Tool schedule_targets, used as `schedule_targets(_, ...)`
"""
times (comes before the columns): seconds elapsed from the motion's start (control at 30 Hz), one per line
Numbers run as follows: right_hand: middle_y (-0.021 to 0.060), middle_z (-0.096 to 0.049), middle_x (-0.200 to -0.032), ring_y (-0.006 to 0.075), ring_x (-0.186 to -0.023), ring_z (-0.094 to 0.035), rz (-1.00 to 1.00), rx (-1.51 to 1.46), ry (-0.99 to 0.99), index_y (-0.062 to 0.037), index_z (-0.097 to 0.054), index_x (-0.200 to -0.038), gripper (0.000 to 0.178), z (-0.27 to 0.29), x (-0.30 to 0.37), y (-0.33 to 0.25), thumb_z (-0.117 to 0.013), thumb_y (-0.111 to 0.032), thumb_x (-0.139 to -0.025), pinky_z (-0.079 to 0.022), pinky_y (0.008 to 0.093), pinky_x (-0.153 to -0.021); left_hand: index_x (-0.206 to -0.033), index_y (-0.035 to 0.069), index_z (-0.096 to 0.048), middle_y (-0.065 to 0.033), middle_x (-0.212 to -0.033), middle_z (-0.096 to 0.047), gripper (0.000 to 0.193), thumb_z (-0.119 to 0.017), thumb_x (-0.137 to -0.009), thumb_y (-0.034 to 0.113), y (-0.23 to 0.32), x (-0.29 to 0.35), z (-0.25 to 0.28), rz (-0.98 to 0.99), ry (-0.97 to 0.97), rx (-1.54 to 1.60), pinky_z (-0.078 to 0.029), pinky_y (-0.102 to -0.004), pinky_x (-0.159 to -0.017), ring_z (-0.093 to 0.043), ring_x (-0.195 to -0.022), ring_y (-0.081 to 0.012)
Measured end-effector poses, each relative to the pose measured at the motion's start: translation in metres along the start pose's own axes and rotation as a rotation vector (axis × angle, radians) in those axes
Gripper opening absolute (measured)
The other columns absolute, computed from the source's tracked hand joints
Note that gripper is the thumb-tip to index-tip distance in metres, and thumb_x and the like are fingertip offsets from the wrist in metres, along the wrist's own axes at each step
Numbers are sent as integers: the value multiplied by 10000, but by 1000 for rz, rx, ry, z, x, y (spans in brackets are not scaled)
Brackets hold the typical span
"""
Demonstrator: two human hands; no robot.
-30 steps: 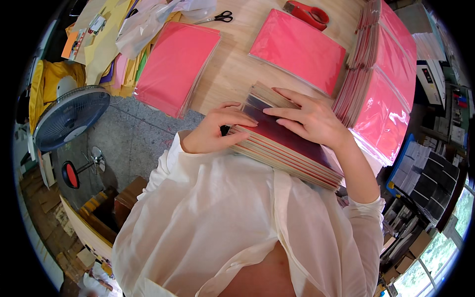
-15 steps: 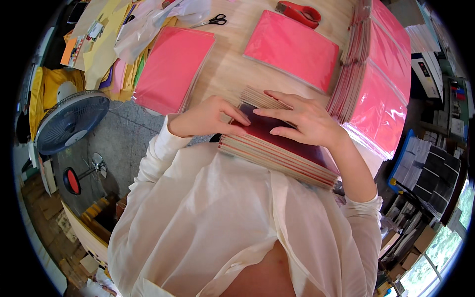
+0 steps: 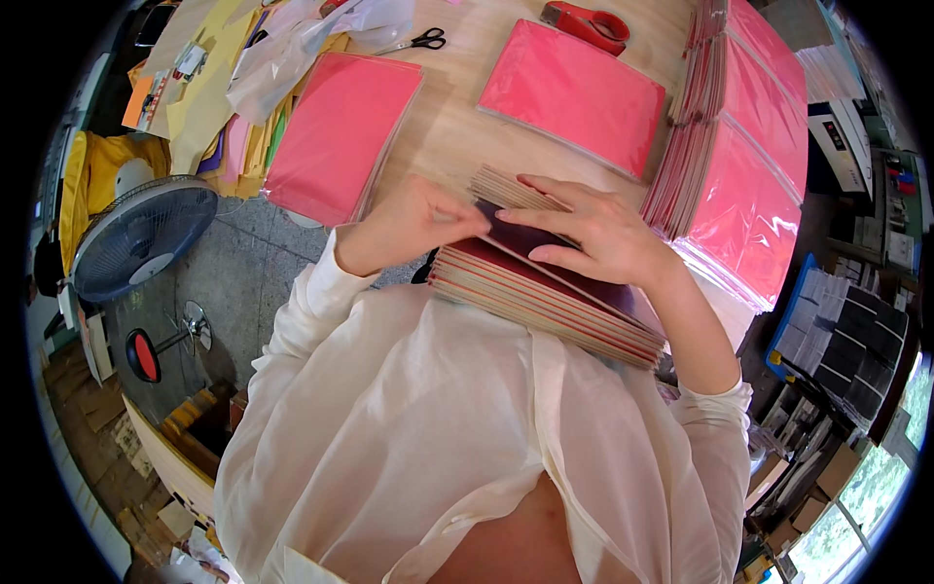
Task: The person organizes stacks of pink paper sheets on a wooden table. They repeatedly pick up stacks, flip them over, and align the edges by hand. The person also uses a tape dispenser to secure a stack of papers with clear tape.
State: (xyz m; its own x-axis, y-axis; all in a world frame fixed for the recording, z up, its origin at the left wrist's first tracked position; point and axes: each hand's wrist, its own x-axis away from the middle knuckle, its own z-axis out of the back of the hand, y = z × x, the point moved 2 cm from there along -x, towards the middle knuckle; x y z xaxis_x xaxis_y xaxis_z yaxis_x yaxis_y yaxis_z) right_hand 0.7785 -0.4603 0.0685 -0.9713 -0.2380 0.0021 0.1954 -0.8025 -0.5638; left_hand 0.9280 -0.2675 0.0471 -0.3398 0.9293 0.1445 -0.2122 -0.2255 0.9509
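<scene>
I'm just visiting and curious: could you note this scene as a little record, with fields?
Left hand: fingers pinch the edge of a dark purple flat sheet
Right hand: fingers spread over that sheet
Under the sheet: layered stack with red and cream edges, by the white cloth shirt
Table: pale wooden tabletop with two flat pink rectangular packs
Tools: black-handled scissors, red tape dispenser
To the right: tall glossy pink stack
To the left: round blue-grey fan
Unclear: whether the sheet is paper or card
</scene>
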Motion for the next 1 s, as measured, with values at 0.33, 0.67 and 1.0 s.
schedule_targets(0.33,161,-440,-1452,353,-1110,-612,-71,183,73,-312,-497,-1426,575,-3,10,-10,-659,-402,-882,-550,424,-840,-870,-14,-754,-133,-989,-742,121,-760,-821,97,-13,-6,0,105,-9,200,-529,-338,-827,-689,-971,-203)
schedule_targets(0.67,160,-457,-1429,356,-1150,-588,-100,147,67,-308,-496,-1428,549,-2,10,-6,-620,-422,-906,-539,437,-856,-862,-13,-765,-154,-1012,-736,106,-775,-797,71,-24,4,19,55,-276,274,-467,-370,-994,-625,-1159,-279)
schedule_targets(1.0,157,-458,-1427,359,-1155,-587,-92,147,60,-311,-496,-1426,545,-2,10,-9,-615,-433,-908,-545,446,-847,-884,2,-750,-103,-878,-701,89,-744,-800,32,-4,5,18,-100,-154,-211,-514,-326,-819,-659,-915,-201)
